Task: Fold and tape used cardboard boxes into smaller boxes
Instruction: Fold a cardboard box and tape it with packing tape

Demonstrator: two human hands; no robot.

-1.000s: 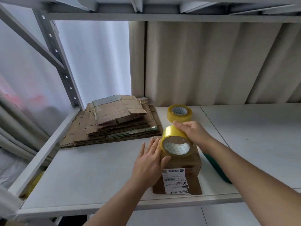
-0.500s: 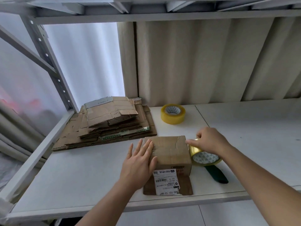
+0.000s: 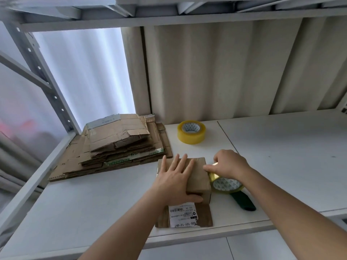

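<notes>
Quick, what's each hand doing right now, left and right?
Left hand: open, fingers flat, pressing down on the small cardboard box.
Right hand: gripping the yellow tape roll at the box's right side.

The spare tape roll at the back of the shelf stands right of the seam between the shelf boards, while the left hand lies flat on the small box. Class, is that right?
Not quite. The head view shows the spare tape roll left of the seam, not right. The left hand does lie flat on the small box.

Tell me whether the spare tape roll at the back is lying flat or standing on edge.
Lying flat. The spare roll rests on the shelf with its core hole facing up.
</notes>
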